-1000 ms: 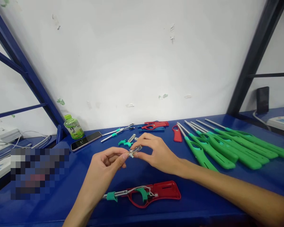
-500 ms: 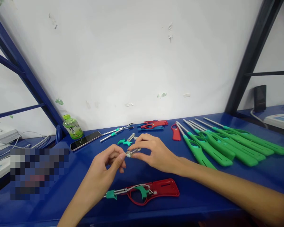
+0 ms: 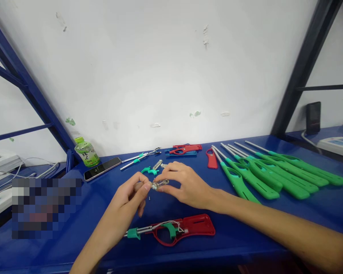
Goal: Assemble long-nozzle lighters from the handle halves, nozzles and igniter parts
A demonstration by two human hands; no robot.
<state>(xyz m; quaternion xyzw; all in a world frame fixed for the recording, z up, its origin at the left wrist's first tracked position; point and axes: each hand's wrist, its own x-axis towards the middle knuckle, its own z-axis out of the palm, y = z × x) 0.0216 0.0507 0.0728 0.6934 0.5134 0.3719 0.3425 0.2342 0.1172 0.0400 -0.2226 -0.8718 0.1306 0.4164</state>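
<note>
Between thumb and fingers, my right hand (image 3: 185, 186) grips a small clear lighter fuel tank (image 3: 161, 183) above the middle of the table. My left hand (image 3: 135, 192) pinches the tank's left end, where a pale fitting shows; its fingertips hide part of it. Below the hands lies an opened red lighter half-shell (image 3: 201, 225) with a metal tube, white wire and green trigger (image 3: 169, 230) in it. Beyond them are loose green triggers (image 3: 150, 171) and another clear tank (image 3: 157, 164). A tiny pin-like piece (image 3: 149, 198) rests on the table beneath my hands.
Several assembled green lighters (image 3: 263, 182) lie fanned out at right. Red and blue shells (image 3: 185, 149) and metal tubes (image 3: 134, 161) lie by the wall; a red shell piece (image 3: 212, 160) is nearer. A phone (image 3: 103, 169) and green bottle (image 3: 87, 153) are at left.
My left fingers have shifted slightly at the tank's end, and its lower fingers have drawn left. The tiny piece now shows on the table below. The tank stays in about the same place.
</note>
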